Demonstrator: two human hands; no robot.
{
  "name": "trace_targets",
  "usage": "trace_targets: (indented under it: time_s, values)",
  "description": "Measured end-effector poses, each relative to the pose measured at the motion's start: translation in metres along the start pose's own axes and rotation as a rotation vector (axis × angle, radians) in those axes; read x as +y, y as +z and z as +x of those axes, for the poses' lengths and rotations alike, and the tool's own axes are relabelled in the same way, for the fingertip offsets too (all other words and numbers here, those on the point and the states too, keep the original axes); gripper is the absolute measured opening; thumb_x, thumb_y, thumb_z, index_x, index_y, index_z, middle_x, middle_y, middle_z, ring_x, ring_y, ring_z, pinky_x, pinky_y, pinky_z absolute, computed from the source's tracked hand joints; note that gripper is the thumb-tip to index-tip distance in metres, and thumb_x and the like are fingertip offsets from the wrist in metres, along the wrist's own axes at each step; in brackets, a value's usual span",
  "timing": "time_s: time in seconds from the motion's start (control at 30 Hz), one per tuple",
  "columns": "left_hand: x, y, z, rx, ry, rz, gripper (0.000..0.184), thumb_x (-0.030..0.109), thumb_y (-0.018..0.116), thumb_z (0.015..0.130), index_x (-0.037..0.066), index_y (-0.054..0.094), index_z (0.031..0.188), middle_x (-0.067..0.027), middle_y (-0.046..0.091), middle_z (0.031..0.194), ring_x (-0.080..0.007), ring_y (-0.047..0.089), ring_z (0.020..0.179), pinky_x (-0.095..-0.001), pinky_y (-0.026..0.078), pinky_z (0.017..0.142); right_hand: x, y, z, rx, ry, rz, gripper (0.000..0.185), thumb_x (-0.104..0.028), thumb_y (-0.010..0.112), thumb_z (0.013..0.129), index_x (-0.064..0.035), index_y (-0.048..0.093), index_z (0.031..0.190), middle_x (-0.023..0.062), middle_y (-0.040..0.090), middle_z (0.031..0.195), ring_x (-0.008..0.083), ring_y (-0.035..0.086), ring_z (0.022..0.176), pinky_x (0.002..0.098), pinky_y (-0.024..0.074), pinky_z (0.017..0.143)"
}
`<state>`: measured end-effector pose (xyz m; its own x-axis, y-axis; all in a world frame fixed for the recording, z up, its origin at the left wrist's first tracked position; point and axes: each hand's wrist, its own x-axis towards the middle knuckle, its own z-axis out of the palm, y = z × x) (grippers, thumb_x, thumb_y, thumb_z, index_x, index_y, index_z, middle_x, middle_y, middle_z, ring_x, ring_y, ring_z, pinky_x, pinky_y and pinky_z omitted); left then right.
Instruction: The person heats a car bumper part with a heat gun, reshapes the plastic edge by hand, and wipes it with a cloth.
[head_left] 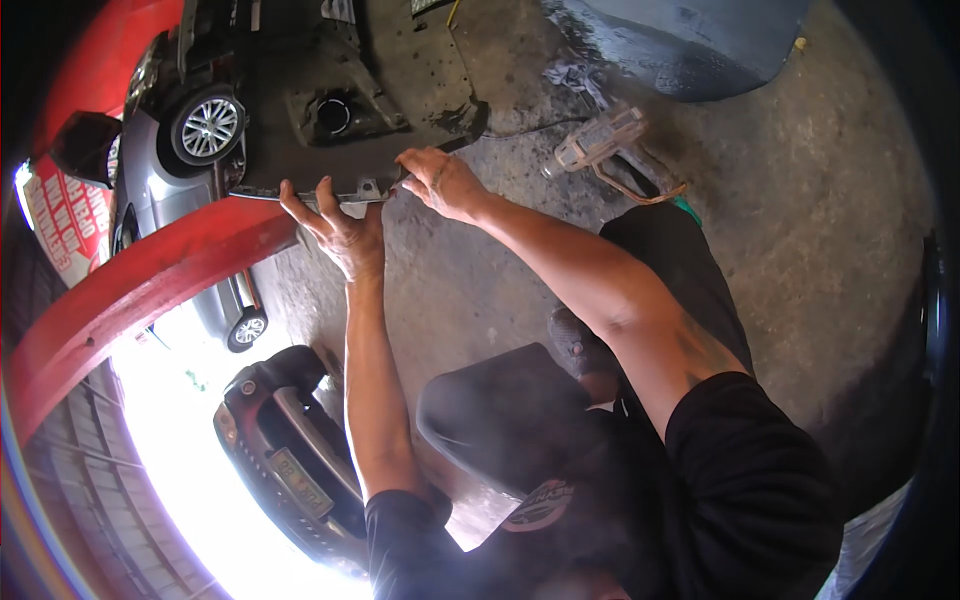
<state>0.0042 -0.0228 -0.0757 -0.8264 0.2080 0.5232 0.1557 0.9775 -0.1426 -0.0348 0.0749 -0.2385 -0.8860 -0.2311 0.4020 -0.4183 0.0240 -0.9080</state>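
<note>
A dark panel (270, 130) with a round hole and moulded ribs lies in front of me, its near edge facing me. My left hand (345, 238) grips that near edge, two fingers apart and hooked over it; its thumb is hard to make out. Further right along the same edge, at the corner, my right hand (445, 184) has its fingers bent and pressed together on the panel. Between the hands a small metal tab (369, 188) shows on the edge. What the right fingertips touch underneath is hidden.
A dirty, pistol-shaped power tool (600, 140) lies on the stained concrete floor (790, 200) to the right. Beyond it is a large grey panel (690, 40). A red beam or post (150, 270) runs at left, near a silver car (175, 190) and a dark car bumper (290, 450).
</note>
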Motion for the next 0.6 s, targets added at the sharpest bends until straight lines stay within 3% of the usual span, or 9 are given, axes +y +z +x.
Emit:
trace_targets:
  time_s: [0.07, 0.17, 0.27, 0.37, 0.47, 0.6]
  values:
    - [0.000, -0.005, 0.001, -0.024, 0.011, 0.026, 0.104, 0.027, 0.104, 0.056, 0.018, 0.044, 0.141, -0.0280, 0.021, 0.160, -0.0542, 0.035, 0.144, -0.0575, 0.051, 0.105, 0.000, 0.002, 0.000, -0.023, 0.011, -0.011, 0.039, -0.022, 0.070, 0.096, -0.0011, 0.061, 0.128, 0.0147, 0.067, 0.123, 0.0360, 0.066, 0.111, 0.0443, 0.0562, 0.095]
    - [0.007, -0.011, 0.002, -0.060, -0.012, 0.043, 0.098, 0.020, 0.098, 0.063, 0.018, 0.043, 0.144, -0.0298, 0.021, 0.162, -0.0595, 0.032, 0.146, -0.0666, 0.042, 0.110, -0.002, -0.002, -0.001, -0.033, 0.036, 0.005, 0.041, -0.024, 0.070, 0.097, -0.0011, 0.061, 0.129, 0.0149, 0.067, 0.124, 0.0350, 0.066, 0.112, 0.0439, 0.0558, 0.096]
    - [0.026, -0.022, 0.007, -0.135, -0.072, 0.343, 0.099, 0.024, 0.098, 0.063, 0.019, 0.044, 0.146, -0.0246, 0.022, 0.166, -0.0582, 0.023, 0.151, -0.0708, 0.032, 0.116, -0.004, -0.002, 0.002, -0.017, 0.051, 0.002, 0.043, -0.025, 0.071, 0.096, -0.0006, 0.061, 0.130, 0.0152, 0.067, 0.122, 0.0353, 0.066, 0.111, 0.0442, 0.0559, 0.096]
    - [0.024, -0.028, 0.007, -0.170, -0.067, 0.354, 0.098, 0.026, 0.099, 0.062, 0.020, 0.047, 0.145, -0.0199, 0.027, 0.166, -0.0555, 0.017, 0.154, -0.0750, 0.025, 0.117, -0.006, 0.005, 0.002, 0.019, 0.055, -0.013, 0.043, -0.026, 0.072, 0.096, 0.0003, 0.062, 0.128, 0.0159, 0.068, 0.119, 0.0361, 0.067, 0.109, 0.0445, 0.0566, 0.094]
    - [0.014, -0.027, 0.008, -0.163, 0.021, 0.316, 0.100, 0.033, 0.101, 0.060, 0.016, 0.048, 0.144, -0.0184, 0.038, 0.159, -0.0516, 0.025, 0.152, -0.0714, 0.023, 0.120, -0.007, 0.007, 0.003, 0.023, 0.061, -0.014, 0.043, -0.028, 0.072, 0.096, 0.0009, 0.063, 0.125, 0.0162, 0.068, 0.116, 0.0364, 0.067, 0.107, 0.0448, 0.0571, 0.093]
    - [0.014, -0.025, 0.010, -0.147, 0.095, 0.269, 0.081, 0.030, 0.101, 0.060, 0.011, 0.062, 0.128, -0.0186, 0.049, 0.147, -0.0514, 0.026, 0.151, -0.0688, 0.028, 0.119, -0.007, 0.006, 0.005, 0.028, 0.046, -0.038, 0.039, -0.028, 0.072, 0.096, 0.0010, 0.064, 0.121, 0.0163, 0.069, 0.111, 0.0362, 0.068, 0.105, 0.0452, 0.0580, 0.089]
